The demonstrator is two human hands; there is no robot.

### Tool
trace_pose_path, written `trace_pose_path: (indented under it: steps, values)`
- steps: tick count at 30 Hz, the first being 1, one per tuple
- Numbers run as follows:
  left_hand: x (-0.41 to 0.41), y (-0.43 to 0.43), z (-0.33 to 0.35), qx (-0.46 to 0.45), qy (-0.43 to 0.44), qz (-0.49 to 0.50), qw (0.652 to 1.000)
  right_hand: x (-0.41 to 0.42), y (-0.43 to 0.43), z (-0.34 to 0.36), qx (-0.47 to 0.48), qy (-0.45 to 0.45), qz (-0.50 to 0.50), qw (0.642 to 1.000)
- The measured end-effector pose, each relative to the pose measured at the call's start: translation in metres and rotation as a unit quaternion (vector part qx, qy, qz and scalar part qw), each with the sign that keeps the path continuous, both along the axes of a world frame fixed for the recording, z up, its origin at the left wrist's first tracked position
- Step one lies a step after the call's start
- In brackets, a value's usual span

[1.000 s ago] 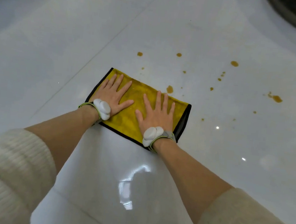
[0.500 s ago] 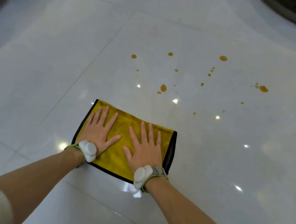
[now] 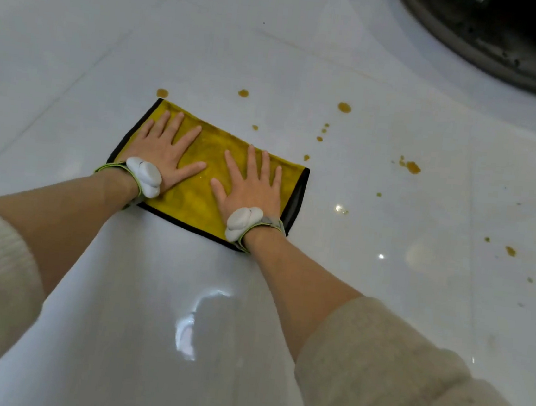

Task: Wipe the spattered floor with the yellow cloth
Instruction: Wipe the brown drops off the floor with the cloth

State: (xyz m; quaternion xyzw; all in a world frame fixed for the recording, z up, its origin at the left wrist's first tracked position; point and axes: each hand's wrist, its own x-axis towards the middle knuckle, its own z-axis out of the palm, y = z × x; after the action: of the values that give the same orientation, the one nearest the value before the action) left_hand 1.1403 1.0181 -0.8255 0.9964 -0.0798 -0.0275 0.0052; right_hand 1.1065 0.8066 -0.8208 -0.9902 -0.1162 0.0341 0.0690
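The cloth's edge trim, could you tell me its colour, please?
Black trim on the yellow cloth, seen in the head view.

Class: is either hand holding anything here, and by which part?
Nothing is gripped: both the left hand and right hand press flat on the yellow cloth.

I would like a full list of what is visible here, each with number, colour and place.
Floor: one, glossy white tiles, everywhere.
Yellow cloth: one, black-edged, flat at centre.
Spatters: over ten, brown, beyond and right of cloth.
Round object: one, dark, top right corner.
Wrist devices: two, white, on both wrists.
Sleeves: two, cream, bottom corners.
Left hand: one, flat on cloth's left part.
Right hand: one, flat on cloth's right part.
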Motion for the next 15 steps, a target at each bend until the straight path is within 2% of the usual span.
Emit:
trace_pose_path:
  steps: [4,15]
  values:
    - [-0.012,-0.005,0.005,0.001,-0.009,0.014,1.000,-0.010,0.000,0.004,0.007,-0.002,0.002,1.000]
    - [-0.168,-0.076,0.010,-0.011,0.022,-0.022,0.999,-0.156,-0.072,0.007,-0.026,-0.004,0.020,0.999]
